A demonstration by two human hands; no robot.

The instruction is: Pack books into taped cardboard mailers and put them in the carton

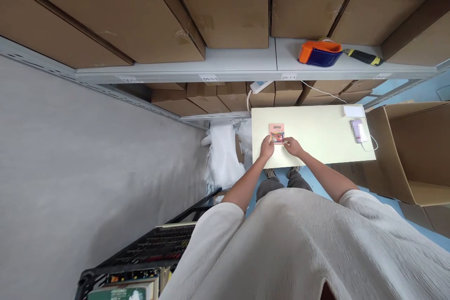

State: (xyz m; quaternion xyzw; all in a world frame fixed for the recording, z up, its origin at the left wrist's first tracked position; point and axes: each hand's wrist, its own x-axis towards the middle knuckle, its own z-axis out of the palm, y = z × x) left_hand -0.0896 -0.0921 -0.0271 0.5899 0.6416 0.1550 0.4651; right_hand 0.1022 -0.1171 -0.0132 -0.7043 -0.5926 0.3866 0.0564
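A small pink book (277, 129) with a colourful picture on its cover lies at the left part of the pale yellow table (312, 126). My left hand (267, 148) grips its lower left edge, thumb on the cover. At the lower right corner, my right hand (292, 146) has its fingers closed on the book's edge. Both hands rest low over the tabletop, and the fingers under the book are hidden.
A phone (357, 130) with a cable and a white box (353, 111) lie at the table's right end. An orange and blue tape dispenser (320, 53) and a utility knife (363, 56) sit on the shelf above. An open carton (397, 154) stands right; a black crate (140, 253) holds books lower left.
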